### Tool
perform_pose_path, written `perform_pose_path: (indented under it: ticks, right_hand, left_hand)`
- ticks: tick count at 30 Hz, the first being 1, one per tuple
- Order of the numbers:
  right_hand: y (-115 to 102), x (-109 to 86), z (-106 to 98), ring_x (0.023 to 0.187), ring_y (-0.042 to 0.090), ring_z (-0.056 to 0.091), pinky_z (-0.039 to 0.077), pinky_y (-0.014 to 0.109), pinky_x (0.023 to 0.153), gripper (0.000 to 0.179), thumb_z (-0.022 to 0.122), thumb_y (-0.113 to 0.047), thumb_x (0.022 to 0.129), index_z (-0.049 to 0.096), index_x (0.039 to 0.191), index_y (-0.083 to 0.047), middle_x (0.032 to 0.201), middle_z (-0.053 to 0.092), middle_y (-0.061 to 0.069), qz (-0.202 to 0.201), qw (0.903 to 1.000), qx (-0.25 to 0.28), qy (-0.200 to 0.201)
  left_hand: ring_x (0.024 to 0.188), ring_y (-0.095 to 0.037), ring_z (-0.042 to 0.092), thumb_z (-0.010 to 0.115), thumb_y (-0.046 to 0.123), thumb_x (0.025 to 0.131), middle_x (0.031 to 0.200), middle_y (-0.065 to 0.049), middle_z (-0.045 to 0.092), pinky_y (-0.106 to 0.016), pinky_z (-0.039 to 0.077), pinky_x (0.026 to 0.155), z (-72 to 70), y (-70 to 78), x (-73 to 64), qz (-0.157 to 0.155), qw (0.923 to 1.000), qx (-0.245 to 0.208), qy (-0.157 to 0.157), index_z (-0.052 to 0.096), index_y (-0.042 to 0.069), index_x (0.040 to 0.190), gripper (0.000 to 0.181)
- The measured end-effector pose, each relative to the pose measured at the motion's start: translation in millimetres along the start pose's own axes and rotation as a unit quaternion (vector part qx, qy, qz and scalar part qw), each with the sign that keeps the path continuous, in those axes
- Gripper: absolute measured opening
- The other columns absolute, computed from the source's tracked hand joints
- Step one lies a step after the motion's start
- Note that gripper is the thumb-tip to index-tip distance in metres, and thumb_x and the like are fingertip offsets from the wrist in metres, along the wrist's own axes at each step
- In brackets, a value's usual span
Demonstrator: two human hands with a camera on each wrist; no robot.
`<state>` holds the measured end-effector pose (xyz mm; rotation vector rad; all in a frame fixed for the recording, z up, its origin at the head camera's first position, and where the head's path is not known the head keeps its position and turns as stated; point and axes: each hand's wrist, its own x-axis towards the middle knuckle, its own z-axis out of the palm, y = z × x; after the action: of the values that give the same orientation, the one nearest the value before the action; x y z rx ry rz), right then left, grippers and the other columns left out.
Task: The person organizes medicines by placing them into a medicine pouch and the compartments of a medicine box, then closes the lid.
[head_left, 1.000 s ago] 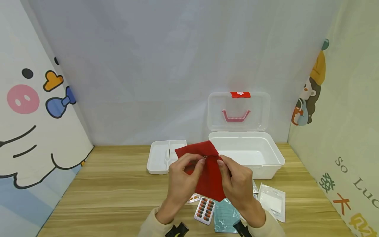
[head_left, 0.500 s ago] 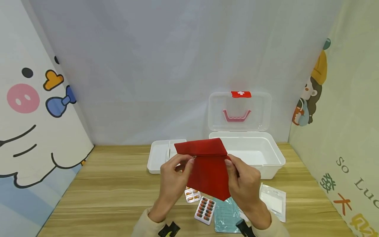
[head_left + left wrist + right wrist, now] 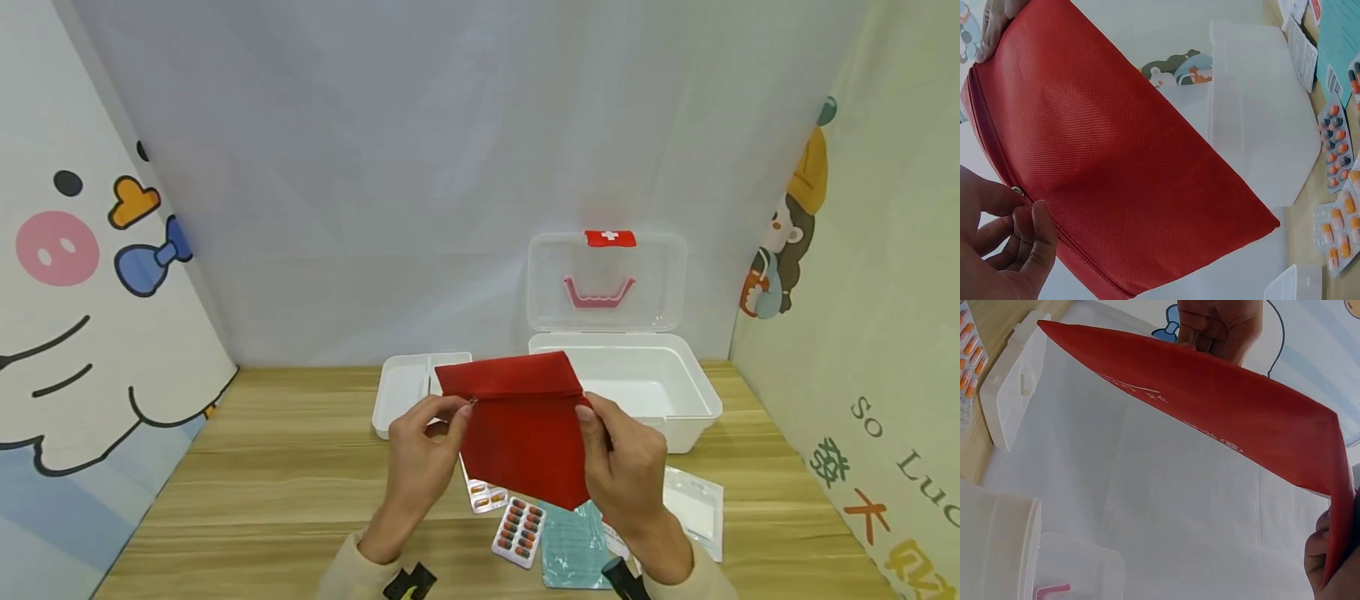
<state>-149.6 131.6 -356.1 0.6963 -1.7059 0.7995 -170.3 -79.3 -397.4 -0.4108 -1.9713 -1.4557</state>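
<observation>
A red zippered pouch (image 3: pixel 525 446) is held up above the table, its zipper running across near the top. My left hand (image 3: pixel 422 458) pinches the zipper pull (image 3: pixel 1018 191) near the pouch's left end in the head view. At the pouch's right edge, my right hand (image 3: pixel 628 462) grips the fabric between thumb and fingers. White print shows on the pouch's other face (image 3: pixel 1232 445) in the right wrist view. The inside of the pouch is hidden.
Behind the pouch stands a white first-aid box (image 3: pixel 678 429), its clear lid (image 3: pixel 652 283) raised. A white tray (image 3: pixel 401 392) lies to its left. Below are capsule blister packs (image 3: pixel 519 533), a teal packet (image 3: pixel 573 554) and a clear packet (image 3: pixel 693 508).
My left hand has moved leftward with the zipper pull along the zipper. The pouch, bunched earlier, is now stretched flat, and my right hand has shifted slightly right with its edge.
</observation>
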Motion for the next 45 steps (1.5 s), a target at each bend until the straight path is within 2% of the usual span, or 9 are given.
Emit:
perform_pose_path:
  ticks: [11,20,29,35,40,42,45]
  right_hand:
    - [2.5,-0.4,-5.6,0.053,0.022,0.065,0.055,0.027,0.051,0.044,0.051,-0.030,0.101,0.069,0.090,0.009,0.074,0.071,0.017,0.001,1.0000,0.004,0.004]
    - [4.5,1.0,-13.6,0.051,0.020,0.060,0.052,0.023,0.051,0.046,0.052,-0.032,0.101,0.069,0.089,0.009,0.071,0.070,0.017,0.013,0.9996,0.003,0.023]
    - [5.1,-1.5,-18.8,0.051,0.021,0.059,0.051,0.020,0.052,0.048,0.052,-0.033,0.100,0.069,0.088,0.010,0.071,0.070,0.018,0.027,0.9990,0.005,0.034]
    - [6.0,-1.6,-22.6,0.053,0.022,0.062,0.054,0.018,0.055,0.047,0.053,-0.032,0.100,0.068,0.089,0.011,0.072,0.070,0.019,0.027,0.9989,0.027,0.028]
    - [7.4,-0.8,-24.6,0.053,0.020,0.061,0.053,0.018,0.055,0.048,0.052,-0.033,0.100,0.068,0.088,0.012,0.071,0.069,0.019,0.022,0.9986,0.037,0.031]
    - [8.7,-0.9,-25.0,0.053,0.020,0.060,0.053,0.018,0.055,0.049,0.052,-0.033,0.100,0.068,0.087,0.012,0.070,0.069,0.019,0.018,0.9983,0.041,0.037]
    - [11.5,-0.7,-25.5,0.053,0.021,0.060,0.053,0.018,0.056,0.049,0.053,-0.033,0.100,0.067,0.086,0.012,0.069,0.068,0.019,0.009,0.9983,0.042,0.039]
  left_hand:
    - [0.069,-0.002,0.060,0.071,-0.002,0.084,0.079,-0.004,0.071,-0.017,0.055,0.061,-6.2,-8.1,-3.8,-0.006,0.9999,0.010,0.001,0.073,0.004,0.087,0.007]
    - [0.063,-0.002,0.059,0.070,-0.006,0.084,0.075,-0.005,0.067,-0.017,0.054,0.056,-19.9,-17.0,-6.9,-0.037,0.9992,0.014,0.010,0.073,0.003,0.086,0.010]
    - [0.063,-0.002,0.059,0.070,-0.005,0.084,0.077,-0.004,0.069,-0.015,0.053,0.056,-28.9,-22.3,-12.2,-0.028,0.9990,0.031,0.017,0.073,0.005,0.087,0.010]
    - [0.063,-0.001,0.061,0.071,-0.002,0.085,0.079,-0.005,0.071,-0.016,0.052,0.054,-30.9,-23.8,-13.6,-0.042,0.9987,0.027,0.005,0.073,0.004,0.087,0.007]
    - [0.069,0.000,0.061,0.072,0.001,0.084,0.080,-0.002,0.071,-0.015,0.053,0.058,-35.1,-25.3,-13.6,-0.054,0.9978,0.039,0.006,0.073,0.007,0.089,0.008]
    - [0.070,0.000,0.060,0.072,0.001,0.084,0.080,0.000,0.070,-0.014,0.052,0.060,-37.9,-25.0,-13.1,-0.043,0.9978,0.049,0.015,0.073,0.008,0.089,0.009]
    - [0.071,0.000,0.060,0.071,0.001,0.086,0.079,0.000,0.069,-0.014,0.052,0.061,-42.4,-22.9,-11.0,-0.010,0.9984,0.054,0.017,0.072,0.007,0.091,0.008]
